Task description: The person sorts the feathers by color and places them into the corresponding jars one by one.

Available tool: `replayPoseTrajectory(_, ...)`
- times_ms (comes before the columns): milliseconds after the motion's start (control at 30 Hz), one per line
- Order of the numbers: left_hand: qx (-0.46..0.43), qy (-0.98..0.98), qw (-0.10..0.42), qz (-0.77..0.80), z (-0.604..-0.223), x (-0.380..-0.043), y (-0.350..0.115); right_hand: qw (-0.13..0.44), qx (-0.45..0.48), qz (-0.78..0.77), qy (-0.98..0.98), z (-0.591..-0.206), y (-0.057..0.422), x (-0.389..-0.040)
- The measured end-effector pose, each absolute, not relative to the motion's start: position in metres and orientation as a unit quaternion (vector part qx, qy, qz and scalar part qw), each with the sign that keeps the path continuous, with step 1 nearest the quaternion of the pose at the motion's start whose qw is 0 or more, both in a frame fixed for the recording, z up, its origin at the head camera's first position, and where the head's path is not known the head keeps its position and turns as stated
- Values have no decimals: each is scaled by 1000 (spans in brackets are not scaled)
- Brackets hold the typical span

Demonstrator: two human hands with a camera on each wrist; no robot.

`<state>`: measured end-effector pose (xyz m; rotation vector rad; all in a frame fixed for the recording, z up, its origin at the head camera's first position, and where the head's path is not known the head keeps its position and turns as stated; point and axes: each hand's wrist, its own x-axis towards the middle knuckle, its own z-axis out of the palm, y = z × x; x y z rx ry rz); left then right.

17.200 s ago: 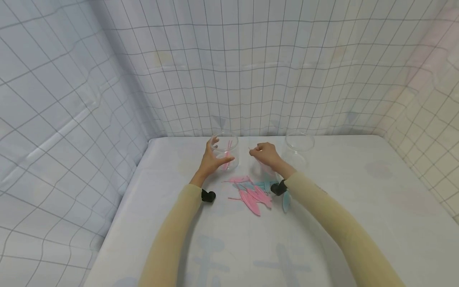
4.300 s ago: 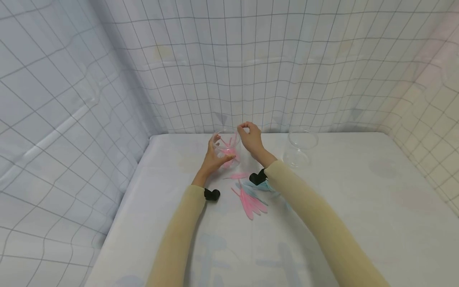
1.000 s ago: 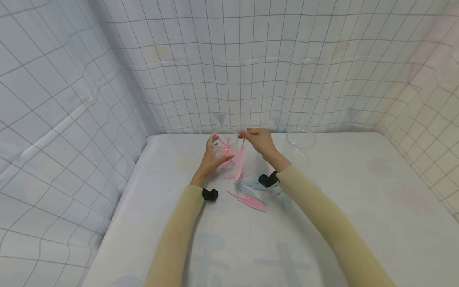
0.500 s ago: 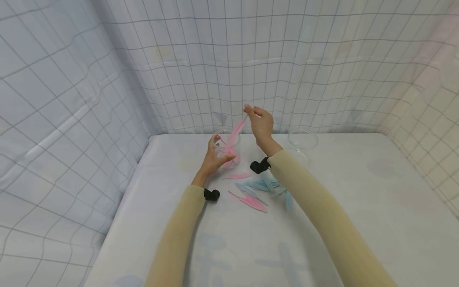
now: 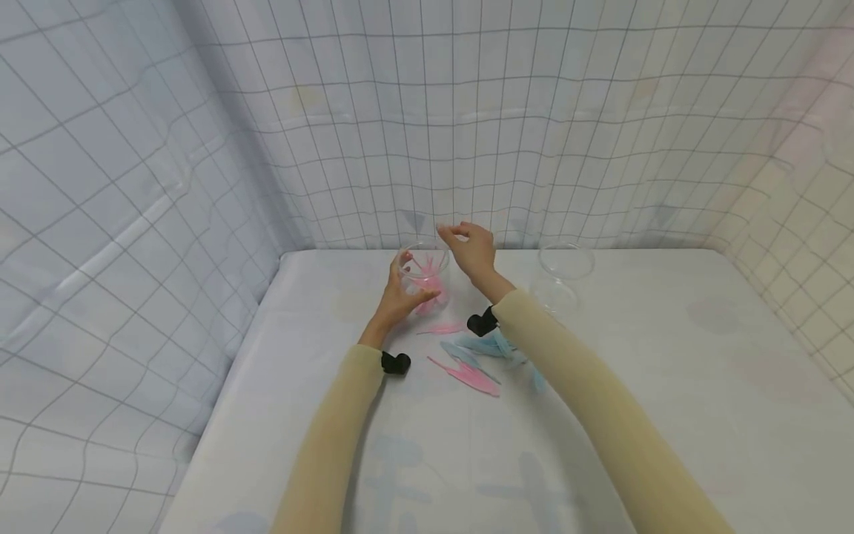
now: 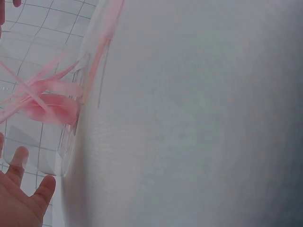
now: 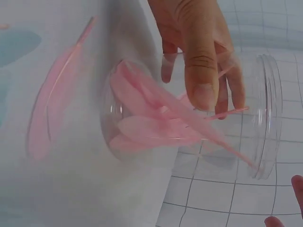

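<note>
A clear jar stands upright toward the back of the table. My left hand grips it from the left, thumb across its front. Inside, several pink feathers lean in different directions, stems toward the mouth. Just right of the rim hovers my right hand, thumb and index finger near each other. In the right wrist view its fingertips are apart, and no feather shows between them. A pink feather rests in front of the jar, with more pink feathers nearer me.
Several blue feathers lie in a loose pile, partly behind the right sleeve. A second clear jar stands at the right, with no feathers visible in it. White gridded cloth hangs behind the table.
Half a second ago my right hand held a pink feather over the jar; the hand is now lower and the feather inside. Across the earlier frames, pink feathers have moved from table to jar.
</note>
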<state>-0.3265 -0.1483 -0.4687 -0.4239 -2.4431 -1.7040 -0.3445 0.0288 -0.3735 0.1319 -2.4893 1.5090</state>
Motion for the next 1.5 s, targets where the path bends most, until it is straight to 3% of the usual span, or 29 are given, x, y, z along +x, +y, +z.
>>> replayPoseTrajectory(333, -132, -815, 72, -560, -472, -329, -148, 152, 148, 406, -889, -403, 44, -324)
replayPoseTrajectory(633, -140, -809, 76, -565, -473, -329, -148, 102, 153, 316, -931, -427, 37, -293)
replayPoseTrajectory(1033, -129, -812, 71, -565, -473, -329, -148, -12, 121, 274, -954, -452, 23, -274)
replayPoseTrajectory(1500, -139, -812, 76, -561, -474, -329, -149, -40, 121, 252, -959, -463, 22, -277)
